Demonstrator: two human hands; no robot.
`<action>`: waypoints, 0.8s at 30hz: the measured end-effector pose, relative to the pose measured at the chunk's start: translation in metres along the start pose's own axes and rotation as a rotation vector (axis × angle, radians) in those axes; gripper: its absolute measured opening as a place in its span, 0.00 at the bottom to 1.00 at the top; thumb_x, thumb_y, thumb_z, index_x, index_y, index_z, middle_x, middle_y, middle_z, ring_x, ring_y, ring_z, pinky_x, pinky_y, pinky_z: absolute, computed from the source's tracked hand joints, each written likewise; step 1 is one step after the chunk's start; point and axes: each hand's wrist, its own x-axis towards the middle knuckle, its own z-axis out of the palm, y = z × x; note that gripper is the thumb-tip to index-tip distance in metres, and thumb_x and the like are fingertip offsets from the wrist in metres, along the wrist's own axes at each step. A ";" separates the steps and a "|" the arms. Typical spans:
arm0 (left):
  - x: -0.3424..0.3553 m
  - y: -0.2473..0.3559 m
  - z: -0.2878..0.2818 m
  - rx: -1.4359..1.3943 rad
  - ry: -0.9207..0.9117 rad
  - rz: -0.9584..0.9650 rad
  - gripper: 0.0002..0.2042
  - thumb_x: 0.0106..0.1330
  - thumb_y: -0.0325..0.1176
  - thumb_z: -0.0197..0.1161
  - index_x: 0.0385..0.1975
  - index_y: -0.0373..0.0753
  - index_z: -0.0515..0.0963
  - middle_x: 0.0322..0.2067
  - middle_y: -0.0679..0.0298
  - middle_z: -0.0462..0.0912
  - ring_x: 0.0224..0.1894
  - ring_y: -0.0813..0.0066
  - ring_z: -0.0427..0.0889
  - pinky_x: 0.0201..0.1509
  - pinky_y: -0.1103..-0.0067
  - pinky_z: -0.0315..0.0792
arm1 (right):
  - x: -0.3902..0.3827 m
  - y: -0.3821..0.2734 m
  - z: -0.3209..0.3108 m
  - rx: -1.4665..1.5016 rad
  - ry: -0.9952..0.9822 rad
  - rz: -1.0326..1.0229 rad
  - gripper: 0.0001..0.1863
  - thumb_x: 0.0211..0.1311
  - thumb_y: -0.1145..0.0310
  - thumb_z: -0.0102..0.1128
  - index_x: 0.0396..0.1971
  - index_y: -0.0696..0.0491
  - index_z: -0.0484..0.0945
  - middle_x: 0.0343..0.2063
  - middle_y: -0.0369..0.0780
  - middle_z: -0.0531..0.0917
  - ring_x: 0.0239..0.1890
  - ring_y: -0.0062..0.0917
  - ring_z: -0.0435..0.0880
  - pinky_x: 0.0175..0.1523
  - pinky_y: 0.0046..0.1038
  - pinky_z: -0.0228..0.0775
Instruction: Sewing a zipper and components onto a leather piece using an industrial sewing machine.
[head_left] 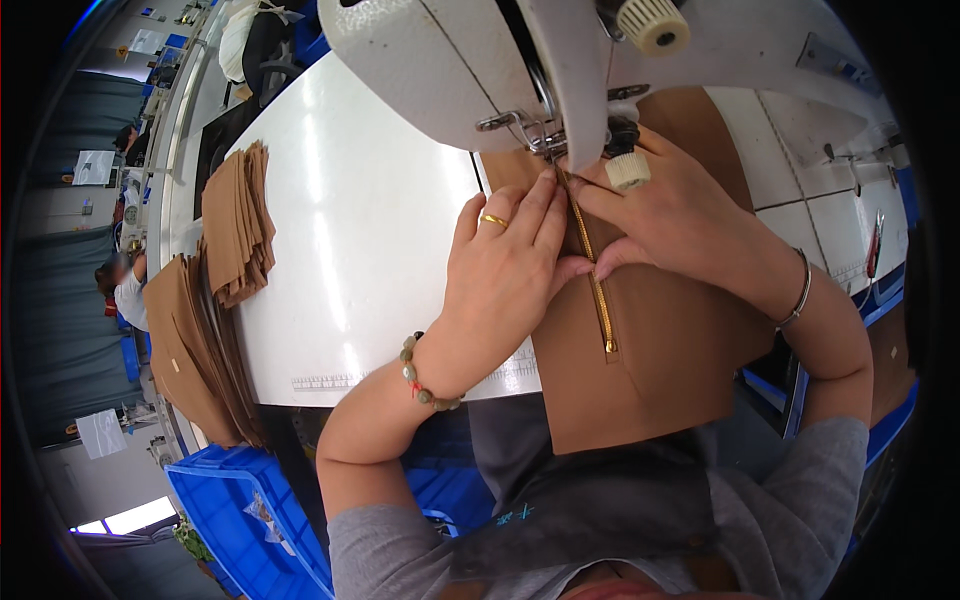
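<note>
A brown fabric panel lies on the sewing table, its near part hanging over the front edge toward my lap. Down its middle runs a gold metal zipper, the far end of which reaches the presser foot of a white sewing machine. My left hand rests on the panel left of the zipper, fingers stretched toward the foot. On the other side, my right hand presses the cloth with thumb and fingers apart. Both thumbs almost meet at the zipper. The machine partly hides the right fingertips.
Stacks of brown cut pieces and larger brown panels lie along the table's left side. Below them stands a blue plastic bin. Small red-handled snips lie at the far right. A person sits in the left background.
</note>
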 end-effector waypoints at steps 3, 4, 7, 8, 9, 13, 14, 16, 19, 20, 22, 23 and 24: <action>0.001 0.000 -0.001 0.001 0.012 0.010 0.33 0.63 0.52 0.66 0.61 0.31 0.77 0.63 0.58 0.78 0.60 0.59 0.74 0.66 0.62 0.67 | 0.000 0.001 0.001 0.000 0.009 0.000 0.32 0.43 0.42 0.73 0.40 0.53 0.83 0.43 0.36 0.83 0.52 0.33 0.80 0.70 0.45 0.66; 0.001 0.000 -0.001 0.004 0.024 0.002 0.33 0.61 0.50 0.69 0.61 0.32 0.77 0.62 0.60 0.79 0.59 0.60 0.75 0.66 0.64 0.67 | 0.000 0.001 0.001 0.003 -0.004 0.007 0.32 0.43 0.43 0.73 0.41 0.53 0.83 0.44 0.36 0.83 0.53 0.33 0.80 0.70 0.46 0.66; 0.002 0.000 0.000 0.008 0.045 -0.006 0.33 0.58 0.48 0.71 0.61 0.34 0.78 0.61 0.61 0.80 0.59 0.61 0.76 0.66 0.66 0.68 | 0.001 0.002 0.000 0.019 0.016 0.004 0.32 0.42 0.43 0.74 0.41 0.54 0.83 0.44 0.36 0.83 0.53 0.33 0.80 0.70 0.46 0.66; 0.002 0.000 0.000 0.008 0.052 -0.005 0.33 0.58 0.48 0.71 0.61 0.34 0.78 0.62 0.61 0.80 0.59 0.61 0.76 0.66 0.66 0.68 | 0.001 0.002 0.000 0.019 0.016 0.004 0.32 0.42 0.43 0.74 0.41 0.54 0.83 0.44 0.36 0.83 0.53 0.33 0.80 0.70 0.46 0.66; 0.002 0.000 0.000 0.008 0.052 -0.005 0.33 0.58 0.48 0.71 0.61 0.34 0.78 0.62 0.61 0.80 0.59 0.61 0.76 0.66 0.66 0.68 | 0.001 0.002 0.000 0.017 0.010 0.005 0.32 0.42 0.43 0.74 0.41 0.54 0.83 0.44 0.36 0.83 0.53 0.33 0.80 0.70 0.46 0.66; 0.002 0.000 0.001 0.021 0.054 -0.007 0.33 0.59 0.48 0.71 0.61 0.34 0.78 0.61 0.61 0.80 0.58 0.61 0.76 0.66 0.66 0.68 | 0.001 0.003 0.001 0.032 0.026 0.004 0.32 0.42 0.43 0.74 0.41 0.54 0.83 0.44 0.36 0.83 0.53 0.34 0.80 0.70 0.46 0.66; 0.002 -0.001 0.001 0.028 0.059 -0.008 0.33 0.58 0.48 0.71 0.61 0.34 0.78 0.61 0.61 0.80 0.58 0.61 0.76 0.67 0.65 0.68 | 0.001 0.003 0.002 0.031 0.026 0.003 0.32 0.42 0.43 0.74 0.41 0.54 0.83 0.44 0.36 0.83 0.53 0.34 0.80 0.70 0.46 0.66; 0.002 -0.001 0.002 0.031 0.060 -0.004 0.32 0.61 0.50 0.69 0.60 0.33 0.79 0.62 0.60 0.80 0.59 0.61 0.76 0.66 0.63 0.67 | 0.002 0.004 0.002 0.054 0.021 0.022 0.33 0.42 0.43 0.74 0.42 0.53 0.83 0.45 0.37 0.83 0.53 0.34 0.81 0.71 0.46 0.66; 0.001 -0.001 0.002 0.042 0.063 -0.010 0.31 0.63 0.51 0.66 0.59 0.32 0.79 0.62 0.60 0.79 0.59 0.61 0.76 0.66 0.60 0.67 | 0.004 0.005 0.001 -0.032 0.107 -0.047 0.33 0.41 0.40 0.73 0.41 0.52 0.83 0.43 0.37 0.83 0.52 0.32 0.81 0.67 0.42 0.68; 0.000 -0.001 0.002 0.051 0.062 -0.012 0.31 0.63 0.51 0.66 0.59 0.33 0.80 0.62 0.60 0.80 0.58 0.62 0.76 0.66 0.59 0.67 | 0.001 0.003 -0.002 -0.034 0.102 -0.051 0.33 0.41 0.40 0.73 0.41 0.52 0.83 0.43 0.37 0.83 0.52 0.32 0.81 0.67 0.42 0.68; 0.000 0.000 0.002 0.058 0.082 -0.028 0.30 0.61 0.50 0.69 0.59 0.35 0.80 0.61 0.62 0.81 0.57 0.63 0.77 0.65 0.63 0.68 | -0.003 -0.001 -0.006 -0.084 0.164 0.063 0.36 0.40 0.37 0.72 0.41 0.52 0.83 0.39 0.37 0.83 0.46 0.30 0.82 0.59 0.38 0.71; 0.000 0.001 0.002 0.068 0.099 -0.041 0.30 0.58 0.49 0.71 0.58 0.37 0.81 0.60 0.64 0.82 0.56 0.64 0.78 0.65 0.66 0.69 | -0.004 -0.002 -0.007 -0.117 0.129 0.073 0.36 0.40 0.36 0.71 0.41 0.52 0.83 0.38 0.37 0.82 0.45 0.29 0.82 0.57 0.36 0.71; 0.000 0.001 0.002 0.066 0.104 -0.047 0.30 0.58 0.49 0.71 0.58 0.37 0.81 0.60 0.64 0.82 0.56 0.64 0.78 0.65 0.66 0.69 | -0.004 -0.002 -0.007 -0.151 0.054 0.115 0.38 0.39 0.34 0.71 0.42 0.52 0.83 0.35 0.37 0.81 0.40 0.29 0.81 0.52 0.34 0.70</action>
